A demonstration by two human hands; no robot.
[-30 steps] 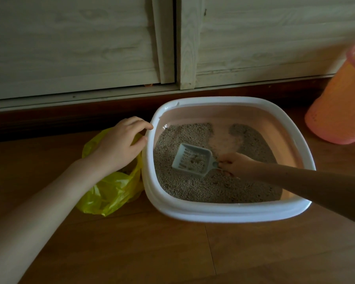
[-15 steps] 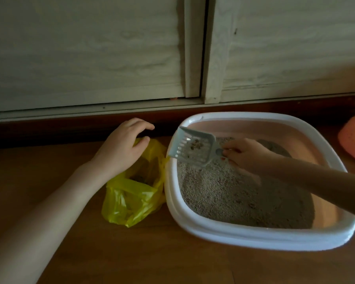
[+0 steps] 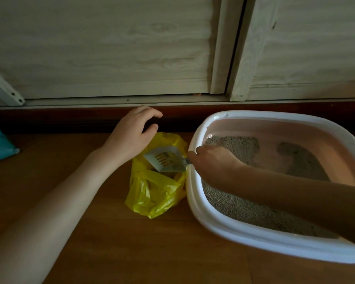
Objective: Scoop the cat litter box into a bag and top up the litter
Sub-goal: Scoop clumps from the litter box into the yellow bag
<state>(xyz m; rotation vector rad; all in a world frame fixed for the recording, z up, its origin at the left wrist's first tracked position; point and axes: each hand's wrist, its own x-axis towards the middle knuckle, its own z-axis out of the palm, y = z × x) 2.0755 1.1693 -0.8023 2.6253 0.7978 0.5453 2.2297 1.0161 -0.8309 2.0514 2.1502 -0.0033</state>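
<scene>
Two hands work beside the litter box (image 3: pixel 193 203): right hand (image 3: pixel 211 160) grips the light, stiff scoop (image 3: pixel 166 159) by its handle over the limp yellow bag (image 3: pixel 152 193), whose floppy mouth the left hand (image 3: pixel 131 136) hovers above, fingers loosely spread, holding nothing.

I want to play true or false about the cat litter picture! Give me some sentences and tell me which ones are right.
1. The scoop is over the yellow bag. True.
2. The left hand holds the scoop. False: the right hand holds it.
3. The bag sits inside the litter box. False: it lies on the floor beside the box.
4. Part of the box bottom shows bare through the litter. True.
5. The scoop has slots in it. True.
</scene>
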